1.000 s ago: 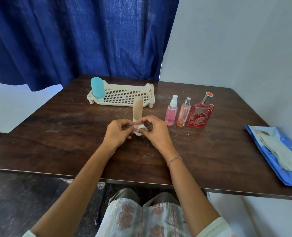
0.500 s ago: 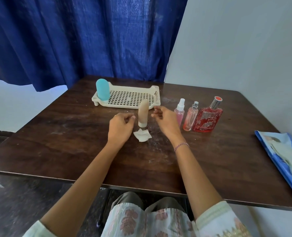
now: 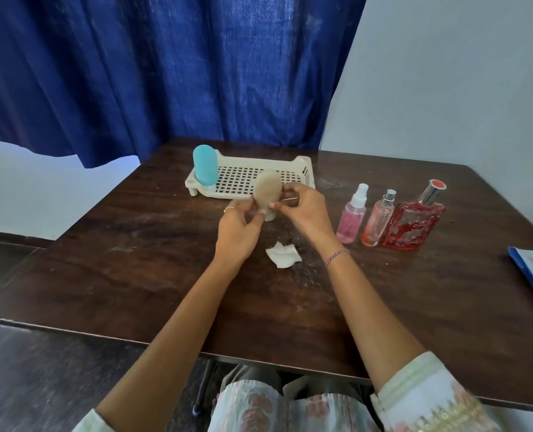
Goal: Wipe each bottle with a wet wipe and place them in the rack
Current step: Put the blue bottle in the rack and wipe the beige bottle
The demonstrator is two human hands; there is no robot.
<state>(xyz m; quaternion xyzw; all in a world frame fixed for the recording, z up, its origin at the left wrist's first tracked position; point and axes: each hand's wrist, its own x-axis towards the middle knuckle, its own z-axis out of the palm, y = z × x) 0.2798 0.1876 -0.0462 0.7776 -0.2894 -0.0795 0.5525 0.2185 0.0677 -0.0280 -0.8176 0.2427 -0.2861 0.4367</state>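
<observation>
Both hands grip the beige bottle (image 3: pixel 267 192) in front of the rack (image 3: pixel 302 169): the left hand (image 3: pixel 237 232) pinches it low down near its pale cap, and the right hand (image 3: pixel 305 210) curls its fingers against the bottle's side. The bottle is tilted, rounded end towards the camera (whether the cap touches the worktop (image 3: pixel 134 260) is unclear). A crumpled white wipe (image 3: pixel 283 255) lies on the worktop just below the hands. A blue bottle (image 3: pixel 205 165) stands upright in the rack's left end. To the right stand a pink spray bottle (image 3: pixel 351 218), a slim spray bottle (image 3: pixel 377 222) and a red perfume bottle (image 3: pixel 413 221), close together in a row.
</observation>
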